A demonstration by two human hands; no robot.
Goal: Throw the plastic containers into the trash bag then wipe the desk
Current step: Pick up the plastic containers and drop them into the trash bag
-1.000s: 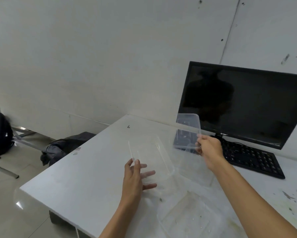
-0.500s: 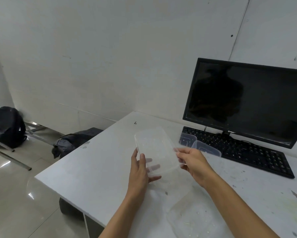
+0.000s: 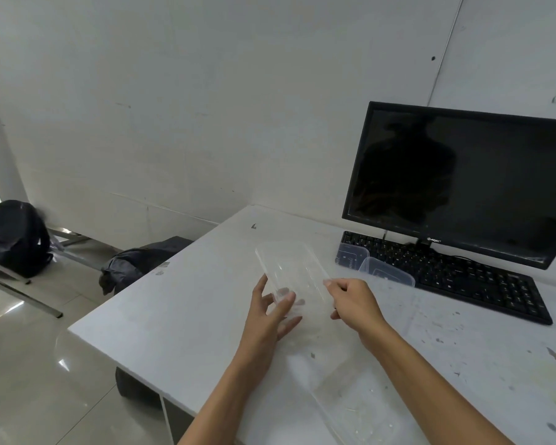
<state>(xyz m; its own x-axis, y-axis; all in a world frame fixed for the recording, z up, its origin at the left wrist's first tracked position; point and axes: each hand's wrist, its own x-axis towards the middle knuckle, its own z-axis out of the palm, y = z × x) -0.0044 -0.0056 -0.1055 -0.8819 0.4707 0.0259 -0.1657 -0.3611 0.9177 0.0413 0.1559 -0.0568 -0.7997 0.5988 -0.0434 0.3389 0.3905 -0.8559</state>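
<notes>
A clear plastic container (image 3: 291, 268) is held tilted above the white desk (image 3: 180, 309). My left hand (image 3: 270, 311) grips its near left edge, and my right hand (image 3: 355, 301) pinches its right edge. Two more clear containers (image 3: 384, 272) sit by the keyboard, one behind the other. Another clear container (image 3: 355, 404) lies on the desk near my right forearm. A black trash bag (image 3: 135, 264) rests on the floor just past the desk's left edge.
A black monitor (image 3: 462, 184) and black keyboard (image 3: 456, 276) stand at the back right against the wall. The desk's right part is stained. A black backpack (image 3: 16, 236) and metal chair legs (image 3: 23, 300) are on the tiled floor at far left.
My right hand set down the container it held near the monitor and came over to the one in my left hand. Both hands now hold that container.
</notes>
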